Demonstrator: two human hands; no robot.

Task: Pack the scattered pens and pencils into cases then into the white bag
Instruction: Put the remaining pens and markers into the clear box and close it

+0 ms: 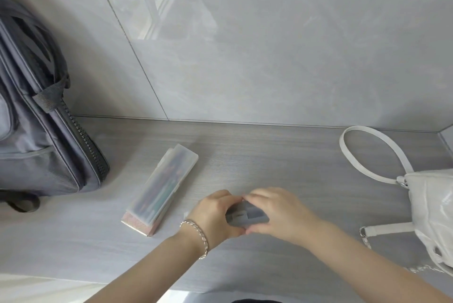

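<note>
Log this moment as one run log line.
stage: closing case | left hand + right hand: both on grey case | clear case: shut, on table | white bag: right

Grey case (247, 216) mostly covered by hands, white bag (431, 207) cropped right

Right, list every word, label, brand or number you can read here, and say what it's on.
None can be read.
Clear pencil case: no print shows; only pens show through it.
Grey case held between the left hand and right hand: no marking visible.
White bag: no visible logo.
Grey backpack: no legible label.
</note>
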